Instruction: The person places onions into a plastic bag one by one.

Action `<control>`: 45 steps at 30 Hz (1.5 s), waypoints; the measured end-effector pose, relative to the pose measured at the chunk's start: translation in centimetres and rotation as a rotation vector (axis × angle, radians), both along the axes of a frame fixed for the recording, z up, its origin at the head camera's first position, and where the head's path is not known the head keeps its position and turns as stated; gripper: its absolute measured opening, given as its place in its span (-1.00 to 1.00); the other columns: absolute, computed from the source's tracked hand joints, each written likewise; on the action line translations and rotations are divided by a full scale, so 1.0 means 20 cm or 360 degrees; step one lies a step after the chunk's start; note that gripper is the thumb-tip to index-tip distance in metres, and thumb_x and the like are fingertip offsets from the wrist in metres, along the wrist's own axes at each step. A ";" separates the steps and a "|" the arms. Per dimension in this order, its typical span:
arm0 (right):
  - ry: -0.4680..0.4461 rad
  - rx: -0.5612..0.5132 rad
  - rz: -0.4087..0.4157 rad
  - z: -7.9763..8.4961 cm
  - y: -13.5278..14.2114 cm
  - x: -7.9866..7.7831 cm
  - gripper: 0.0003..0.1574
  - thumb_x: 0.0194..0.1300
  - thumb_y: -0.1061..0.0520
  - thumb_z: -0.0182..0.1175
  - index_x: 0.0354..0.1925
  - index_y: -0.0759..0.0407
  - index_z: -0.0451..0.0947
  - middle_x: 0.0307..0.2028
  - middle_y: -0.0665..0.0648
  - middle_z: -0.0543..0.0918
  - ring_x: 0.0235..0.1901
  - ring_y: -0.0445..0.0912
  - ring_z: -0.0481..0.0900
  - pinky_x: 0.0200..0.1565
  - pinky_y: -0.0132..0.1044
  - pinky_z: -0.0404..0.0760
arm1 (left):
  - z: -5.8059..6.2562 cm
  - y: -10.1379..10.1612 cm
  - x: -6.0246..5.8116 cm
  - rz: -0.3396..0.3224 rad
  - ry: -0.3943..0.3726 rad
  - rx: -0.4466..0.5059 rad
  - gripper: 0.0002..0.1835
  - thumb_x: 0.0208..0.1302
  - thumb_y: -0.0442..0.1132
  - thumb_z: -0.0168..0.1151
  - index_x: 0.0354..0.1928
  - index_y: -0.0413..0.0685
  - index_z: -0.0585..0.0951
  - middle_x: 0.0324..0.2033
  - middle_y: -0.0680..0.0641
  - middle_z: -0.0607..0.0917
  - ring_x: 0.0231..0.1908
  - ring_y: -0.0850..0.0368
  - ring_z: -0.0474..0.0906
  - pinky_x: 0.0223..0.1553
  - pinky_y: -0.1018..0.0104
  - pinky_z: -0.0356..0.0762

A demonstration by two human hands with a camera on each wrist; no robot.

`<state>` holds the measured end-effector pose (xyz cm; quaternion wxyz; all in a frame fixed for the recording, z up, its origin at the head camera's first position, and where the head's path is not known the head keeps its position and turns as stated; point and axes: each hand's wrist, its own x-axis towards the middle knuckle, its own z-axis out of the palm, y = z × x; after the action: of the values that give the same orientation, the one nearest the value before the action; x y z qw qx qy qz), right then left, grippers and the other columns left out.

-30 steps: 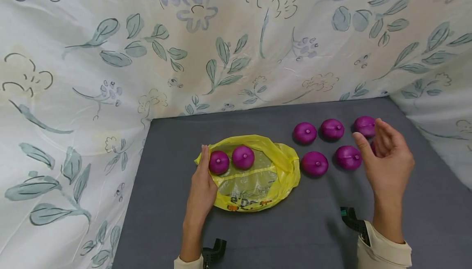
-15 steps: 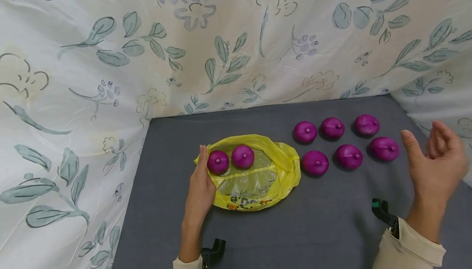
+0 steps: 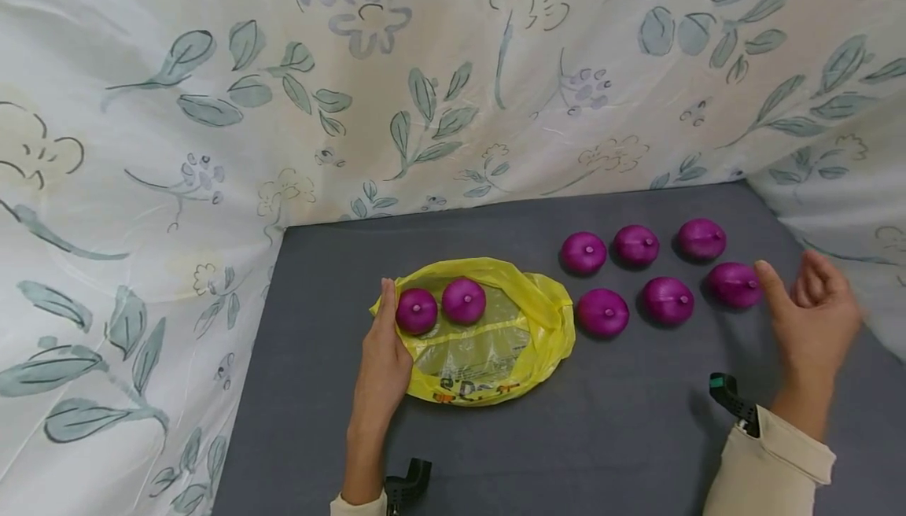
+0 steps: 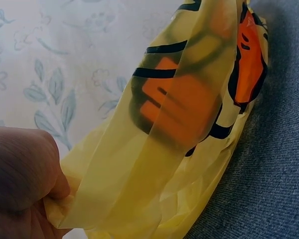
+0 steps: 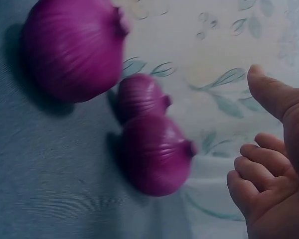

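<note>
My left hand (image 3: 385, 366) pinches the left edge of a yellow plastic bag (image 3: 554, 326), which lies with its mouth spread wide. In the left wrist view, thumb and fingers hold a fold of the bag's printed film (image 4: 109, 194). Inside sit two red onions, one (image 3: 417, 311) beside my left fingers and another (image 3: 463, 301) to its right. My right hand (image 3: 810, 319) holds nothing; its thumb is apart from the loosely bent fingers. The thumb tip is right at the edge of the rightmost red onion (image 3: 734, 285) in the head view.
Several more red onions stand in two rows right of the bag, among them a front one (image 3: 603, 313) close to it and a back one (image 3: 701, 240). All rest on a dark grey cloth (image 3: 325, 264). Floral sheets (image 3: 439, 68) hang behind and at both sides.
From over the rightmost onions, my right hand swung right, then came partway back left toward the rightmost onion. The left hand, bag and onions stayed in place.
</note>
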<state>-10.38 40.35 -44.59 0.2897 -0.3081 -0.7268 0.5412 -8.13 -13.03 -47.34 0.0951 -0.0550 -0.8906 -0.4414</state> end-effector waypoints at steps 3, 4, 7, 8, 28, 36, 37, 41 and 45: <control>-0.0064 -0.0062 0.0028 -0.05 0.02 -0.01 -0.11 0.26 0.02 0.54 0.51 -0.12 0.47 0.49 -0.10 0.43 0.43 -0.27 0.39 0.40 -0.48 0.27 | 0.00 0.00 0.00 -0.0001 0.0006 -0.0004 -0.09 0.53 -0.63 -0.10 0.73 0.20 -0.10 0.69 0.08 -0.05 0.63 0.03 -0.03 0.48 -0.09 0.25; -0.0090 -0.0079 0.0034 -0.06 0.02 -0.02 -0.10 0.26 0.02 0.55 0.51 -0.13 0.47 0.49 -0.11 0.42 0.44 -0.28 0.39 0.38 -0.50 0.27 | 0.00 0.00 0.00 -0.0001 0.0011 -0.0008 -0.09 0.53 -0.63 -0.10 0.73 0.20 -0.10 0.69 0.07 -0.05 0.63 0.02 -0.03 0.48 -0.09 0.26; -0.0176 -0.0148 0.0074 -0.09 0.03 -0.03 -0.06 0.26 0.02 0.55 0.53 -0.17 0.43 0.52 -0.15 0.37 0.47 -0.30 0.33 0.35 -0.56 0.25 | 0.01 -0.01 0.00 0.0003 0.0009 -0.0003 -0.09 0.54 -0.63 -0.11 0.73 0.20 -0.10 0.69 0.04 -0.04 0.63 0.00 -0.02 0.45 -0.10 0.31; -0.0212 -0.0155 0.0090 -0.10 0.03 -0.03 -0.04 0.27 0.00 0.55 0.55 -0.19 0.41 0.53 -0.17 0.34 0.48 -0.31 0.29 0.35 -0.57 0.23 | 0.00 -0.01 0.01 0.0003 0.0009 -0.0003 -0.09 0.54 -0.63 -0.11 0.73 0.20 -0.10 0.69 0.03 -0.04 0.63 0.00 -0.02 0.44 -0.10 0.32; -0.0515 0.0088 0.0097 -0.26 0.03 -0.06 0.13 0.27 -0.15 0.51 0.65 -0.02 0.23 0.58 0.14 0.24 0.54 -0.10 0.23 0.49 -0.30 0.21 | 0.00 -0.01 0.00 0.0012 -0.0008 -0.0020 -0.10 0.54 -0.63 -0.11 0.73 0.16 -0.10 0.69 0.01 -0.04 0.63 -0.01 -0.02 0.51 -0.11 0.19; -0.0456 0.0030 0.0058 -0.26 -0.01 -0.09 0.11 0.25 -0.10 0.53 0.63 -0.03 0.26 0.57 0.13 0.27 0.52 -0.12 0.27 0.47 -0.31 0.25 | 0.00 -0.02 0.00 0.0020 0.0000 -0.0013 -0.10 0.53 -0.64 -0.10 0.73 0.14 -0.09 0.69 -0.05 -0.02 0.63 -0.02 -0.03 0.51 -0.13 0.19; -0.0453 0.0023 0.0056 -0.26 -0.02 -0.09 0.11 0.25 -0.10 0.53 0.63 -0.04 0.26 0.57 0.13 0.27 0.52 -0.12 0.26 0.47 -0.31 0.24 | 0.00 -0.02 0.00 0.0022 0.0001 -0.0012 -0.10 0.53 -0.64 -0.10 0.73 0.14 -0.09 0.69 -0.05 -0.02 0.63 -0.03 -0.03 0.51 -0.13 0.18; -0.0440 0.0017 0.0037 -0.25 -0.04 -0.09 0.10 0.26 -0.10 0.52 0.63 -0.03 0.28 0.57 0.14 0.28 0.52 -0.12 0.28 0.47 -0.31 0.25 | -0.01 -0.02 0.00 0.0023 0.0006 -0.0009 -0.09 0.52 -0.65 -0.10 0.73 0.14 -0.09 0.69 -0.06 -0.02 0.64 -0.02 -0.03 0.51 -0.12 0.17; -0.0420 -0.0012 -0.0009 -0.23 -0.06 -0.07 0.07 0.24 -0.08 0.53 0.61 -0.05 0.31 0.55 0.14 0.33 0.50 -0.14 0.33 0.46 -0.32 0.27 | -0.01 -0.02 0.00 0.0015 0.0007 -0.0005 -0.09 0.53 -0.64 -0.10 0.73 0.16 -0.10 0.69 -0.07 -0.01 0.64 0.01 -0.04 0.52 -0.11 0.15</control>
<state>-11.80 39.25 -49.25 0.1918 -0.3798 -0.7557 0.4978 -8.19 -13.50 -47.60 0.0988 -0.0520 -0.8914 -0.4393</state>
